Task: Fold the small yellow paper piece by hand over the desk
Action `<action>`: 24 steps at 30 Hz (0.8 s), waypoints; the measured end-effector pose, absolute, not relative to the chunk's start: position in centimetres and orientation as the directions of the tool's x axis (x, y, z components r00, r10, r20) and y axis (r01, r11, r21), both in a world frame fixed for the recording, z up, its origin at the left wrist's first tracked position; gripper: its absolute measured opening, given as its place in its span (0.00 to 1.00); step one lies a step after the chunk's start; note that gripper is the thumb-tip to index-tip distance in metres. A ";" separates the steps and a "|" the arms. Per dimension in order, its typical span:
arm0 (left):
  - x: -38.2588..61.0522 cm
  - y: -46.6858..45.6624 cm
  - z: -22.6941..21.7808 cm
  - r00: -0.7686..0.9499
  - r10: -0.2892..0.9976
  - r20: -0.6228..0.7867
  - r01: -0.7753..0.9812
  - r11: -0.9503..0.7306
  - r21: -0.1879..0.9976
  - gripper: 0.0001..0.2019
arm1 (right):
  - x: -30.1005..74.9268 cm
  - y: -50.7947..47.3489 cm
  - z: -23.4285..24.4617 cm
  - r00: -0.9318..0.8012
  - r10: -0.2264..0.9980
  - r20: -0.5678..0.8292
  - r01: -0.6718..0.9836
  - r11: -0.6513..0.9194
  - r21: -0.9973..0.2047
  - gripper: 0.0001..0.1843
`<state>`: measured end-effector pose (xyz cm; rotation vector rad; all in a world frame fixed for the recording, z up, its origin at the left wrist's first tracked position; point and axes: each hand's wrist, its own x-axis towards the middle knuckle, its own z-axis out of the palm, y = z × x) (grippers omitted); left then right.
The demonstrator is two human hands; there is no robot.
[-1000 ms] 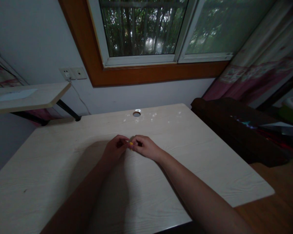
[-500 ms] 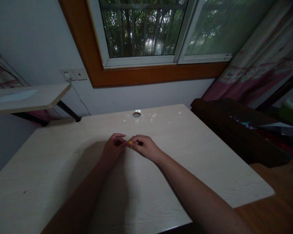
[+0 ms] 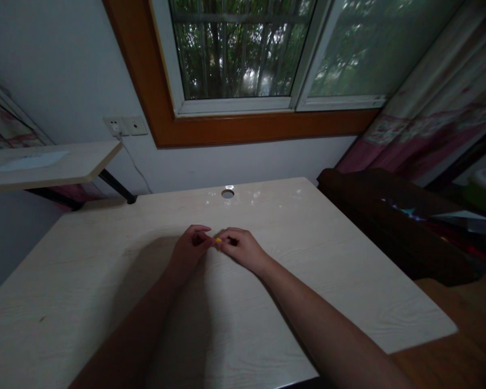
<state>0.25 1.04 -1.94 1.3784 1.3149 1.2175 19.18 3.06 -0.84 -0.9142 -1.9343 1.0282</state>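
Observation:
A small yellow piece shows between my fingertips above the middle of the pale wooden table; it is too small and covered for its kind to be told. My right hand pinches it from the right, thumb and forefinger closed on it. From the left, my left hand meets it with thumb and forefinger pressed together, the other fingers curled. The fingertips of both hands touch or nearly touch, and they hide most of the piece.
A raised shelf on black legs stands at the table's back left, with a white sheet on it. A round cable hole lies near the back edge. Beyond the right edge is a dark wooden piece of furniture with things on it.
Both hands stay together at the same spot, with slight finger movement. Less of the yellow piece shows now. The whole view has shifted slightly.

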 end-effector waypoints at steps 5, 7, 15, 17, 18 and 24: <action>0.2 1.1 -2.0 -0.016 0.996 0.091 0.152 -0.088 0.985 0.19 | 19.1 3.0 -0.9 -0.430 0.864 0.263 0.228 0.385 -0.894 0.08; 0.2 1.0 -2.0 -0.012 0.996 0.093 0.152 -0.090 0.984 0.19 | 19.1 3.0 -0.9 -0.431 0.863 0.263 0.216 0.382 -0.898 0.07; 0.2 0.8 -1.6 0.008 0.996 0.093 0.117 -0.093 0.989 0.17 | 19.0 3.2 -1.1 -0.461 0.852 0.250 0.174 0.363 -0.916 0.07; 0.2 0.8 -1.6 0.001 0.995 0.099 0.134 -0.098 0.986 0.16 | 19.0 3.2 -1.1 -0.463 0.851 0.247 0.179 0.363 -0.915 0.07; 0.2 0.8 -1.6 -0.002 0.995 0.104 0.142 -0.103 0.985 0.16 | 19.1 3.2 -1.2 -0.461 0.852 0.247 0.181 0.363 -0.914 0.08; 0.1 0.7 -1.7 -0.007 0.995 0.101 0.119 -0.099 0.988 0.15 | 19.2 3.3 -1.1 -0.479 0.840 0.254 0.201 0.387 -0.900 0.09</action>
